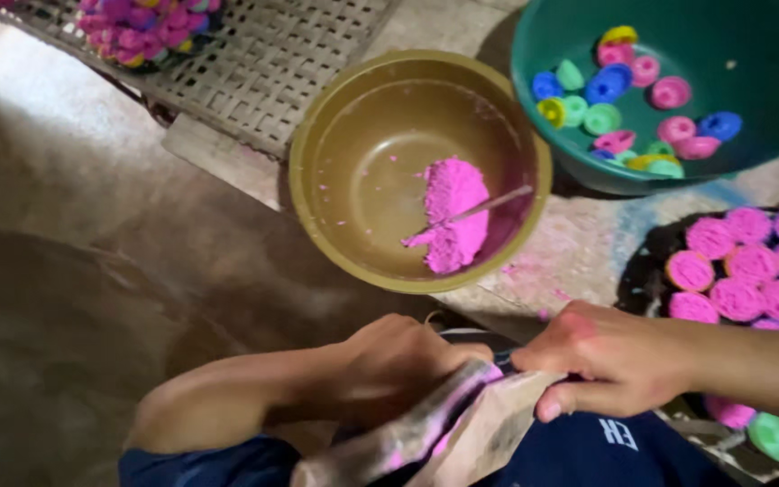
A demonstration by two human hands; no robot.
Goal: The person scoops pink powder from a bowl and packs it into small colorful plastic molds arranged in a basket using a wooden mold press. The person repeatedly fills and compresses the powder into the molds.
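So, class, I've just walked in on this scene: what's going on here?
A person's left hand and right hand grip a powder-stained paper bag over the lap. Just ahead, an olive plastic bowl holds a heap of pink powder with a thin stick or spoon handle resting in it. A green basin holds small empty coloured caps, and pink-filled caps sit grouped to the right.
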